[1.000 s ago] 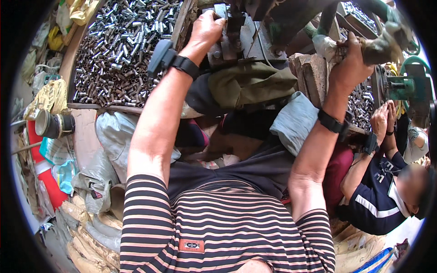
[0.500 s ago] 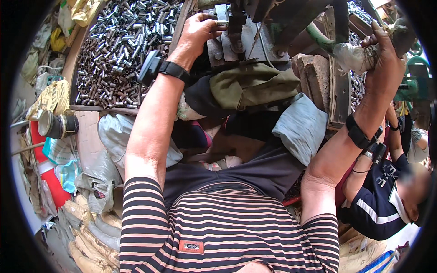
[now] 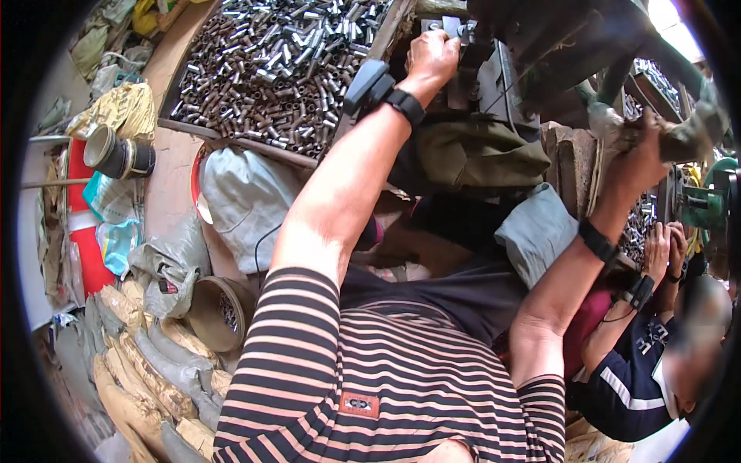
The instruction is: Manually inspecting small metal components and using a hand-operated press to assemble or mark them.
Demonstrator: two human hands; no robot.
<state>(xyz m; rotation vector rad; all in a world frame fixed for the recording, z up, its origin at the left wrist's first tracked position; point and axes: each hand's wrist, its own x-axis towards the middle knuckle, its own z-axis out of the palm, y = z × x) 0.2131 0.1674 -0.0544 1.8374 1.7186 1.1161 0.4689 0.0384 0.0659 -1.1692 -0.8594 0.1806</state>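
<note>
My left hand (image 3: 433,59) is closed at the metal die block (image 3: 465,81) of a dark press (image 3: 556,46). Its fingertips are turned away, so what they pinch is hidden. On the right, my right hand (image 3: 641,150) is wrapped round the press's lever handle (image 3: 683,141), beside a knob wrapped in clear plastic (image 3: 606,119). Left of my left hand, a wooden-edged bin holds a heap of short metal tubes (image 3: 282,77), some shiny, some brownish. An olive cloth (image 3: 482,154) hangs below the press.
A co-worker (image 3: 633,363) sits close on my right, both hands (image 3: 665,251) raised near a green machine (image 3: 710,197). Pale blue cloths (image 3: 540,231) drape near my knees. At left are a round tub (image 3: 220,312) with small metal pieces, a can (image 3: 116,152) and stacked sacks (image 3: 147,378).
The view has shifted, so the bin and press appear further right. My right hand has come lower with the lever. The tube seen earlier at my left fingertips is now hidden.
</note>
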